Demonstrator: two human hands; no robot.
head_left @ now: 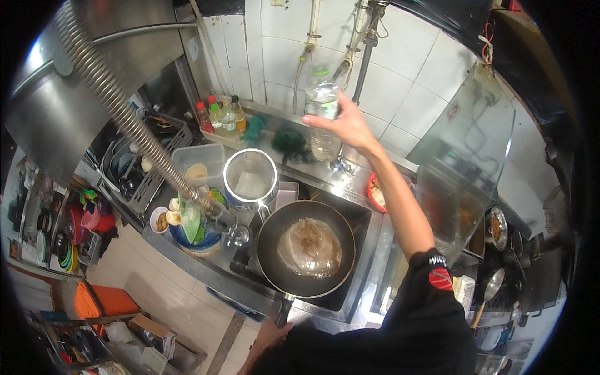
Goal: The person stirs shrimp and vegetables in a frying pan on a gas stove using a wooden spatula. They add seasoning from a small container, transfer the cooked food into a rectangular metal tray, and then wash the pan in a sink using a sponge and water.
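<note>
A black frying pan [268, 276] sits on the cooktop, with clear liquid and a brown patch [309, 243] in its middle. My left hand [271, 335] is shut around the end of the pan's dark handle [284, 311]. Stretched out over the back ledge, my right hand [349, 123] holds a clear plastic bottle [322, 96] with a green ring at its neck. The thumb crosses the bottle's front, and the other fingers are partly hidden behind it. The bottle looks upright; whether its base touches the ledge I cannot tell.
A flexible metal hose [126, 117] hangs down at the left. Near the pan stand a metal pot [273, 190], a blue bowl [213, 243] of vegetables and a red bowl [372, 199]. Several sauce bottles [228, 118] line the ledge. A glass panel [473, 122] rises at the right.
</note>
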